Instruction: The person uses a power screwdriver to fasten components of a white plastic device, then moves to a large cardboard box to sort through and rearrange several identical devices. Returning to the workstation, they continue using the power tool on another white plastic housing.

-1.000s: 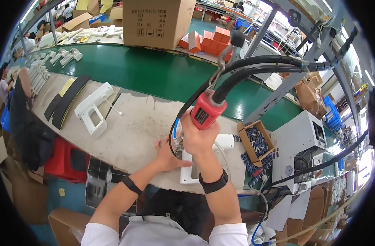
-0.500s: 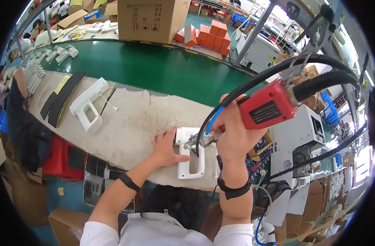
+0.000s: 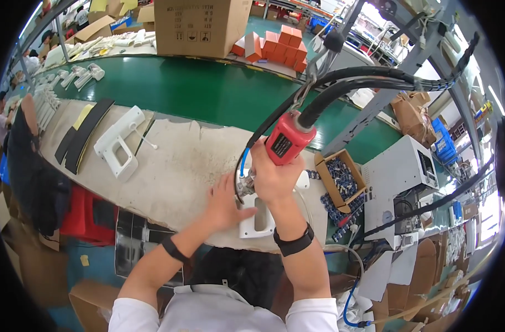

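Right fingers (image 3: pixel 269 178): wrapped tight round the grip of the red power screwdriver (image 3: pixel 288 141), which stands upright with its tip down on the white housing (image 3: pixel 256 217); one such tool, hung from two thick black hoses.
Left fingers (image 3: pixel 226 203): spread flat, pressing the housing's left side down; they grasp nothing.
White housing: lies at the near edge of the worktop (image 3: pixel 180 171), under both hands.
Doing it well: I judge the tool should stay square to the housing while the left hand keeps it from turning.
Second white housing (image 3: pixel 118 145): one, untouched, towards the worktop's left end.
Screw box (image 3: pixel 341 177): one open cardboard box of dark screws, just right of the tool.
Black strips (image 3: pixel 84 135): two, at the left end.
Green belt (image 3: pixel 208 94): along the far edge.
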The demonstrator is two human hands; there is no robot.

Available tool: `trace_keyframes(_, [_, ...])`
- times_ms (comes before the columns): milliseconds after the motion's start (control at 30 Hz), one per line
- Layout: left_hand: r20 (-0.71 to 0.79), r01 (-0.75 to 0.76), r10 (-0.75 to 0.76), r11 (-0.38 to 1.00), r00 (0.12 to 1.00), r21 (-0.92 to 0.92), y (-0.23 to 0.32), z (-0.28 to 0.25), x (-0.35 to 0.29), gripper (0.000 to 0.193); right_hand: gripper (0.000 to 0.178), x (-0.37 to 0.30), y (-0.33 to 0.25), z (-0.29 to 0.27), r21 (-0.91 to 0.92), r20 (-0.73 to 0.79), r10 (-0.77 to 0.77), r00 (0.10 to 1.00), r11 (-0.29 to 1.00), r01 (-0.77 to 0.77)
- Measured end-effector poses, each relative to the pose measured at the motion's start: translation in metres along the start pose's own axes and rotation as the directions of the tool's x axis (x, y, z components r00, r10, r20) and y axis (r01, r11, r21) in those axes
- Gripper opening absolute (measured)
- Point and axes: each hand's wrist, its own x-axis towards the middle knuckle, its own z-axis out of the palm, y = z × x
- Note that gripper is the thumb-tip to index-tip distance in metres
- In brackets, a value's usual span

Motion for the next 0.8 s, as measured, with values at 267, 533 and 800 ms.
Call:
trace_keyframes(267, [-0.150, 0.054, -0.060, 0.997, 0.987, -0.048, 0.000, -0.002, 0.030, 0.096, 0.006, 0.002, -0.088, -0.028, 0.001, -0.151, -0.179, 0.972, 0.984, 0.181])
trace_keyframes(533, [-0.140, 0.135, -0.149, 0.985, 0.979, -0.105, -0.017, -0.008, 0.055, 0.091, 0.006, 0.001, -0.052, -0.046, -0.115, -0.129, -0.219, 0.967, 0.972, 0.205])
trace_keyframes(800, [-0.183, 0.090, -0.097, 0.995, 0.978, -0.047, -0.016, -0.004, 0.053, 0.089, 0.008, -0.001, 0.003, -0.040, -0.075, -0.147, -0.104, 0.984, 0.993, 0.094])
